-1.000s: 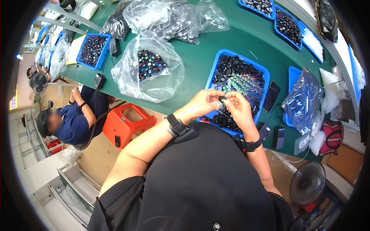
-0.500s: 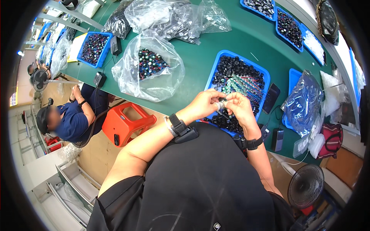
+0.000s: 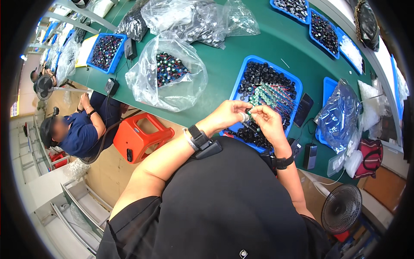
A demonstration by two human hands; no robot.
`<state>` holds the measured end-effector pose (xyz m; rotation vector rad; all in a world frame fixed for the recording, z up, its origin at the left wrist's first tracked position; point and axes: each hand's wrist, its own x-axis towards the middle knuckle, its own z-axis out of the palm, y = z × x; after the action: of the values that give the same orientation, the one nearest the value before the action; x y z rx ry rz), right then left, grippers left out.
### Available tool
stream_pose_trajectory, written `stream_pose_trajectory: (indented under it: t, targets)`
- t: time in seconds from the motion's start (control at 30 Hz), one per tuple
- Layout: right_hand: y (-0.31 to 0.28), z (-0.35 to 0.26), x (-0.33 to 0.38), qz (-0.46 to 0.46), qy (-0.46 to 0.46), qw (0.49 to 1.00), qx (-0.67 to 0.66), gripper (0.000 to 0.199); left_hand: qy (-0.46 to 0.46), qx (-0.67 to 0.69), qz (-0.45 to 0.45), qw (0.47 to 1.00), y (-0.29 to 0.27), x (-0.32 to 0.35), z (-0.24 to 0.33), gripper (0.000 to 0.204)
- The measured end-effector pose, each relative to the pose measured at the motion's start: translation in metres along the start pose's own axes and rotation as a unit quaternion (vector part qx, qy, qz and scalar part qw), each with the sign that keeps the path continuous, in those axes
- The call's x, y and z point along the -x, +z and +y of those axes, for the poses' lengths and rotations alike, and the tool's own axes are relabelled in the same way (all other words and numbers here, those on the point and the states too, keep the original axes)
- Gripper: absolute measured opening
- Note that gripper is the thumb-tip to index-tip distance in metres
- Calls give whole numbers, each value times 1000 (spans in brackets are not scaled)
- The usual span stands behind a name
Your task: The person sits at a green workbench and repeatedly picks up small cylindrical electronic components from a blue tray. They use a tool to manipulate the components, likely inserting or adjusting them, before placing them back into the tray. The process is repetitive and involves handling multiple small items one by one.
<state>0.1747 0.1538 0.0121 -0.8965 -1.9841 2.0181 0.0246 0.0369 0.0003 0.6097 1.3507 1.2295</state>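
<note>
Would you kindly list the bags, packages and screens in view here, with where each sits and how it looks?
Clear plastic bag: left of the hands, open, holding small dark and coloured parts.
Crumpled clear bags: far side of the green table, heaped.
Blue-tinted bag: right, over a blue tray, bulging.
Dark phone: right of the blue tray, screen off.
Second dark phone: near table edge.

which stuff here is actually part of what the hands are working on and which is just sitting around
In use:
- left hand and right hand, pinching a small part between them
- blue tray of black caps and wired pieces beneath them

Lying about:
- clear bag of parts
- orange stool
- floor fan
- phone
- far blue tray
</note>
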Motion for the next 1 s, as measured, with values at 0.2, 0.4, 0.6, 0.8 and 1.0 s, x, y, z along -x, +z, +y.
stream_pose_trajectory:
  t: [0.2,0.4,0.6,0.8,1.0]
  targets:
    - [2,2,-1,19,7,999,-29,13,-6,-48,9,999,3,4,7,44]
    - [7,-10,2,28,-72,993,93,14,-13,-37,28,999,1,4,5,45]
    - [3,0,-2,17,-43,998,45,13,-17,-54,3,998,4,6,9,43]
    - [2,0,-5,27,-34,996,74,14,-12,-88,9,996,8,7,13,40]
    - [5,-3,-6,45,-33,992,110,16,35,-164,21,986,11,5,9,36]
